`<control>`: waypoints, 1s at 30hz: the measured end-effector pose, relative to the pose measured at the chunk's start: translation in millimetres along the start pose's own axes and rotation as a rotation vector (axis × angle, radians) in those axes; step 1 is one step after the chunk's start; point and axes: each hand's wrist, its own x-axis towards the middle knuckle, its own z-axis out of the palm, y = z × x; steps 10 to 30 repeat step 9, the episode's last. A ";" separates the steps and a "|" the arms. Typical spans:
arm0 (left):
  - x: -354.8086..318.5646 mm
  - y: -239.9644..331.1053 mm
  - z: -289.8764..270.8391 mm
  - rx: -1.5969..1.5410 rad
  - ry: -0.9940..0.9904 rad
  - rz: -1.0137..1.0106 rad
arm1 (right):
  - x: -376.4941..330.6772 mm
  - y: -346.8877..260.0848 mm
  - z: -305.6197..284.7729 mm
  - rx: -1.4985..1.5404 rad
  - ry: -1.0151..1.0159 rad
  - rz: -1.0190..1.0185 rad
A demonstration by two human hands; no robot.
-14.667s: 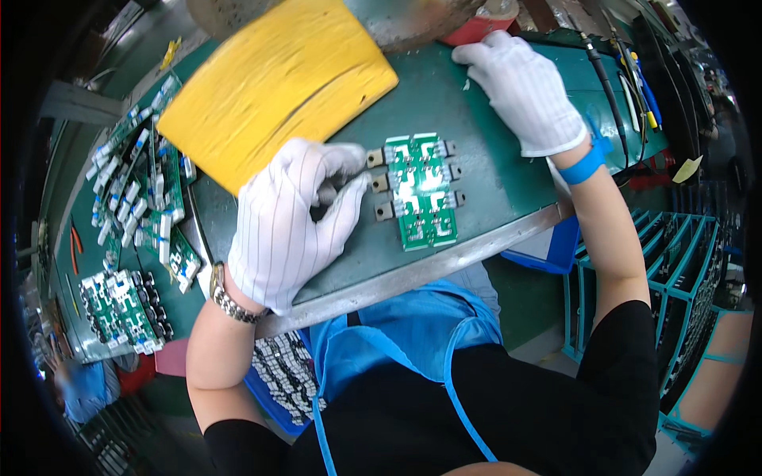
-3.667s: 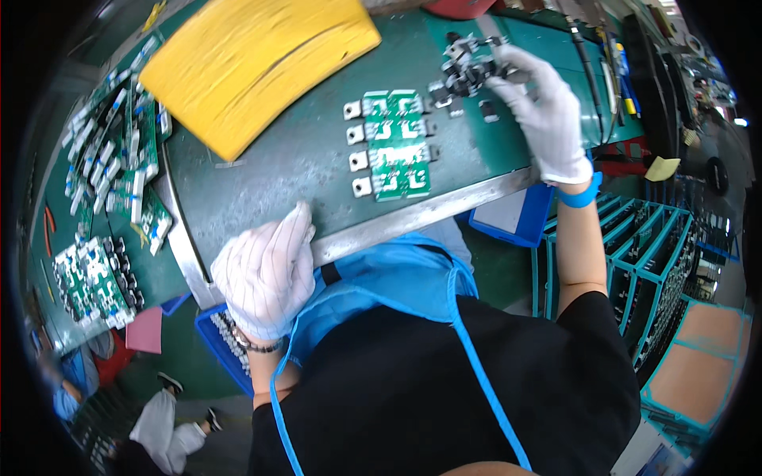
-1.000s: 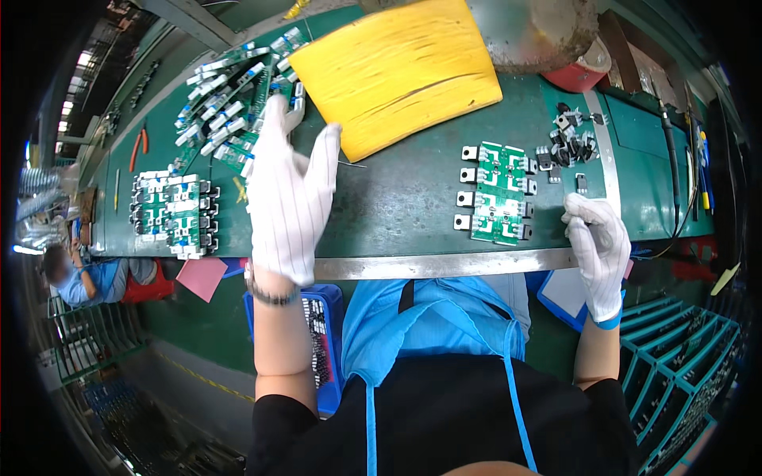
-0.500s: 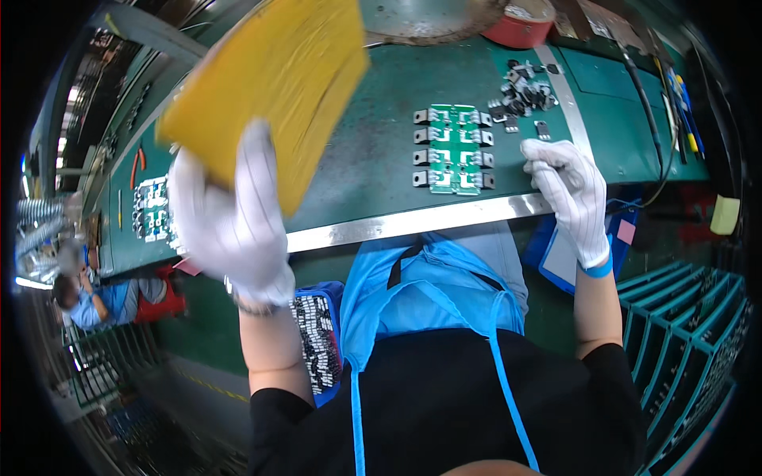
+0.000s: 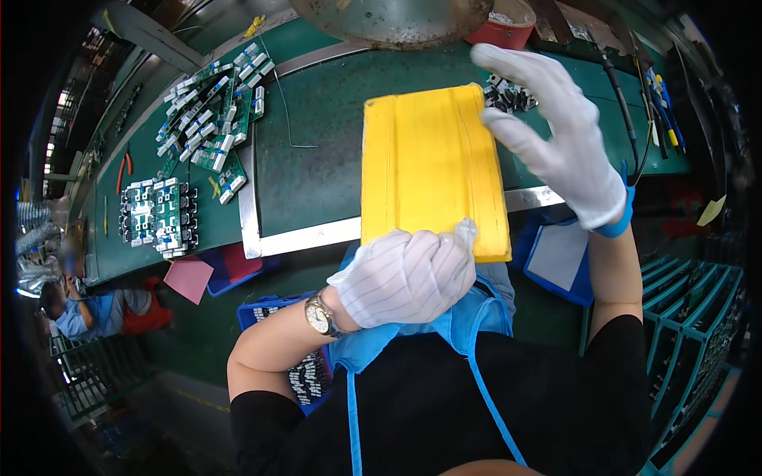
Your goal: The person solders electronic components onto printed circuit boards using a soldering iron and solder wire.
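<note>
A yellow rectangular slab [image 5: 432, 163] with lengthwise grooves is above the front of the bench. My left hand [image 5: 409, 274], in a white striped glove, is closed on its near edge. My right hand [image 5: 556, 131], gloved too, is beside the slab's far right corner, fingers and thumb spread with nothing in them. A pile of small black components with metal legs [image 5: 508, 95] is partly hidden behind the slab and the right hand. Whatever lies under the slab is out of sight.
On the left of the green bench [image 5: 309, 182] are a heap of green circuit boards [image 5: 214, 111], assembled boards [image 5: 159, 214] and orange-handled pliers [image 5: 124, 170]. A round metal dish [image 5: 393, 20] overhangs the back. Blue bins [image 5: 556, 258] sit below the front edge. Another person [image 5: 83, 305] sits far left.
The yellow slab has swung from the upper left to in front of me, covering where the green board with components lay. My right hand has risen and opened beside it.
</note>
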 end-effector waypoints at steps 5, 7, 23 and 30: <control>-9.2 0.3 9.8 0.022 -0.028 -0.042 | 11.6 22.8 41.2 -0.157 -0.129 -0.015; -7.0 -1.5 11.3 0.004 -0.015 -0.113 | 19.3 26.1 52.8 -0.152 -0.420 0.119; -3.6 -1.8 8.5 -0.149 -0.101 -0.238 | 26.3 27.9 65.2 -0.147 -0.524 0.131; -3.6 -1.8 8.5 -0.149 -0.101 -0.238 | 26.3 27.9 65.2 -0.147 -0.524 0.131</control>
